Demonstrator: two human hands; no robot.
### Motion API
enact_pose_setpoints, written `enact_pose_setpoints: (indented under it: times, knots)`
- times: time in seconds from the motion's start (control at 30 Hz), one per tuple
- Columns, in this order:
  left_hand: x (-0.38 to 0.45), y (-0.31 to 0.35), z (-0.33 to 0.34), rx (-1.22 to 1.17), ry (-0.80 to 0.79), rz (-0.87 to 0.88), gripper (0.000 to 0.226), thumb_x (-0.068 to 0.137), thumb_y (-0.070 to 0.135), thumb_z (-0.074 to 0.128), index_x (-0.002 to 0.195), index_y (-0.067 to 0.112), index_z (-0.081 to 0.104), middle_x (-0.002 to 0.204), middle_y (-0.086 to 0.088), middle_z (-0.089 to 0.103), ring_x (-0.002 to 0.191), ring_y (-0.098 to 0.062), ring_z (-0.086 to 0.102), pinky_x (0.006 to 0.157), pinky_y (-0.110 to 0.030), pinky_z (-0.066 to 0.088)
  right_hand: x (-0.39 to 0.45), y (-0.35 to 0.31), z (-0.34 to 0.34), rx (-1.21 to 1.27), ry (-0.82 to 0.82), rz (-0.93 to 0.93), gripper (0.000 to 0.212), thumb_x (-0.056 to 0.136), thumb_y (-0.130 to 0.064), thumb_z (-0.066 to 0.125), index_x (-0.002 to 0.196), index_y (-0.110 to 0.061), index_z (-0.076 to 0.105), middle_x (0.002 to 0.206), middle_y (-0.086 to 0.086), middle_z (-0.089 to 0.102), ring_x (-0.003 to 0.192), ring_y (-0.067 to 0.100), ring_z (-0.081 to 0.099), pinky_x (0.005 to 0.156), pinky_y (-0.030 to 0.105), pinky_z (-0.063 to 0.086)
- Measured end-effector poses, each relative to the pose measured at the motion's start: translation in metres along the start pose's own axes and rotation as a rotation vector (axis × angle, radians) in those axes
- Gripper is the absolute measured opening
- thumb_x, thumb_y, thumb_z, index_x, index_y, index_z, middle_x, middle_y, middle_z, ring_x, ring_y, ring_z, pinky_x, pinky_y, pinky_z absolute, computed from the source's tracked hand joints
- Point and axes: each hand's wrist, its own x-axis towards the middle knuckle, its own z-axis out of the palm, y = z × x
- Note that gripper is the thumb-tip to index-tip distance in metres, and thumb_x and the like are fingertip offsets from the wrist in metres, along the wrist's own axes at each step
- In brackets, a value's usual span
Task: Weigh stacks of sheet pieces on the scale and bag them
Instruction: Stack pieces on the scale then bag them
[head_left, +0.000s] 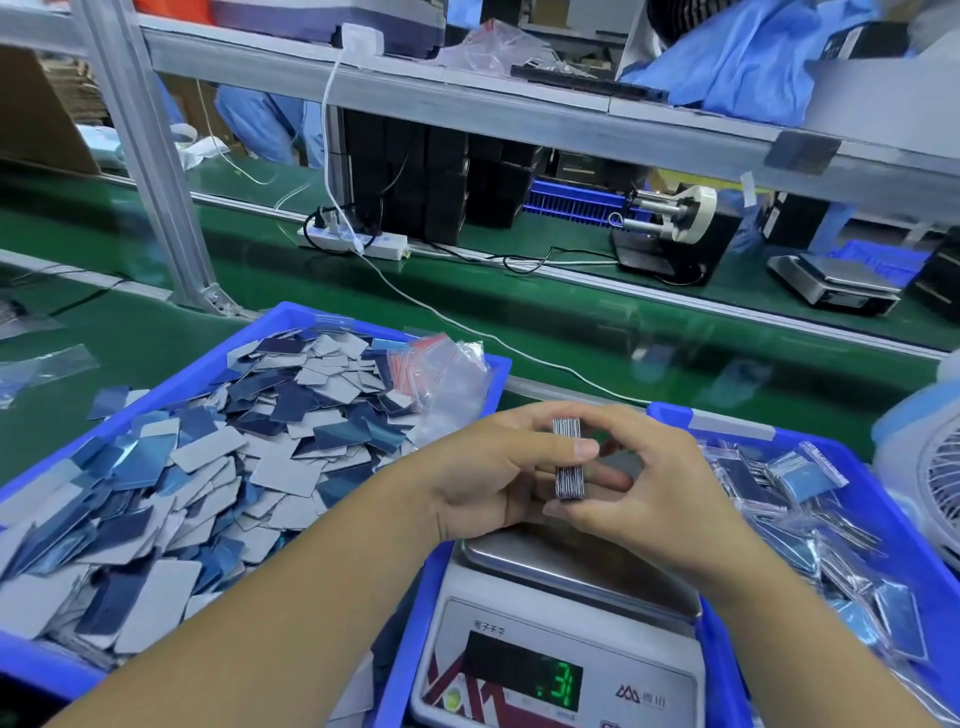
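Right under your forearms sits the scale (561, 639), low centre of the frame, its green display lit; the digits look like a 3 and a 1, though they are too smeared to be sure. Above its steel pan, both your hands meet on the stack of sheet pieces (568, 460). Your left hand (483, 467) grips it from the left, thumb laid across the striped edge. Your right hand (644, 483) pinches it from the right, fingers curled over the top and thumb at the bottom end. That stack stands on edge, clear of the pan. Left of your hands, the blue tray (291, 325) is heaped with loose sheet pieces (208, 457), with empty zip bags (447, 379) at its far corner. At the right edge, a second blue bin (670, 413) holds filled bags (810, 483).
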Motion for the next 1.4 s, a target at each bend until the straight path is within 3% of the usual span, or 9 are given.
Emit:
enact_pose_setpoints:
  times: [0.3,0.37,0.53,0.73,1.0,1.1,1.2,1.3,1.4]
  knots:
    - [0.002,-0.004,0.002,0.033,0.082,0.094,0.053,0.085,0.006,0.067,0.137,0.011,0.054,0.119,-0.021,0.066,0.108,-0.035,0.064,0.088,-0.043,0.047,0.001,0.000,0.010,-0.021,0.141,0.015,0.063,0.058,-0.017,0.075,0.115,-0.042,0.063,0.098,-0.021,0.061,0.087,0.012,0.059,0.073,0.016,0.049]
    - [0.002,-0.002,0.001,0.056,0.072,0.090,0.049,0.086,0.005,0.066,0.133,0.012,0.058,0.114,-0.019,0.066,0.100,-0.031,0.064,0.079,-0.037,0.046,0.001,0.000,0.013,0.033,0.119,0.049,0.061,0.060,-0.022,0.076,0.116,-0.038,0.062,0.102,-0.020,0.060,0.091,0.016,0.060,0.077,0.032,0.055]
    - [-0.004,0.004,-0.009,0.077,-0.033,-0.014,0.053,0.086,0.000,0.066,0.134,0.020,0.055,0.116,-0.023,0.067,0.101,-0.035,0.067,0.089,-0.046,0.051,-0.002,-0.001,0.003,0.076,-0.052,-0.002,0.088,0.060,-0.043,0.087,0.138,-0.033,0.048,0.129,-0.020,0.051,0.124,0.011,0.051,0.089,0.020,0.048]
    - [-0.016,0.011,-0.020,0.285,-0.304,-0.195,0.071,0.085,-0.003,0.067,0.147,0.020,0.041,0.118,-0.037,0.061,0.098,-0.038,0.070,0.084,-0.039,0.060,-0.005,-0.001,-0.011,0.177,-0.164,0.009,0.047,0.071,-0.014,0.074,0.112,-0.037,0.070,0.102,-0.009,0.068,0.099,0.017,0.064,0.086,0.023,0.048]
    - [-0.020,0.017,-0.025,0.283,-0.253,-0.172,0.077,0.085,0.007,0.071,0.152,0.025,0.036,0.137,-0.037,0.049,0.115,-0.043,0.059,0.096,-0.048,0.056,-0.005,0.002,-0.016,0.222,-0.142,0.047,0.026,0.069,-0.029,0.075,0.094,-0.035,0.072,0.088,-0.001,0.068,0.084,0.022,0.061,0.080,0.034,0.049]
    - [-0.022,0.026,-0.034,0.256,-0.099,-0.064,0.060,0.091,0.026,0.072,0.145,0.024,0.046,0.132,-0.021,0.063,0.110,-0.036,0.066,0.087,-0.043,0.058,-0.005,0.007,-0.018,0.235,-0.048,0.072,0.027,0.068,-0.030,0.074,0.093,-0.038,0.072,0.088,-0.005,0.071,0.080,0.015,0.061,0.078,0.029,0.049]
    - [-0.015,0.034,-0.050,0.334,0.393,0.069,0.027,0.089,0.031,0.071,0.114,0.024,0.067,0.119,-0.008,0.072,0.089,-0.017,0.074,0.070,-0.029,0.055,-0.003,0.017,-0.017,0.218,0.075,0.145,0.029,0.068,-0.027,0.079,0.091,-0.041,0.072,0.084,-0.005,0.070,0.076,0.012,0.061,0.076,0.029,0.051]
    - [-0.005,0.029,-0.076,0.779,0.992,0.078,0.006,0.086,0.025,0.071,0.088,0.025,0.065,0.117,-0.004,0.070,0.071,-0.013,0.066,0.066,-0.029,0.047,-0.001,0.029,-0.012,0.141,0.068,0.260,0.039,0.076,-0.005,0.082,0.090,-0.040,0.070,0.081,-0.003,0.069,0.072,0.015,0.061,0.074,0.031,0.052]
    - [-0.002,0.014,-0.090,1.194,1.066,-0.161,0.025,0.084,0.044,0.071,0.098,0.026,0.060,0.105,0.001,0.066,0.088,-0.021,0.058,0.075,-0.031,0.045,-0.003,0.033,-0.010,0.049,-0.027,0.331,0.040,0.077,-0.008,0.082,0.089,-0.042,0.066,0.080,-0.010,0.068,0.066,0.006,0.057,0.069,0.017,0.048]
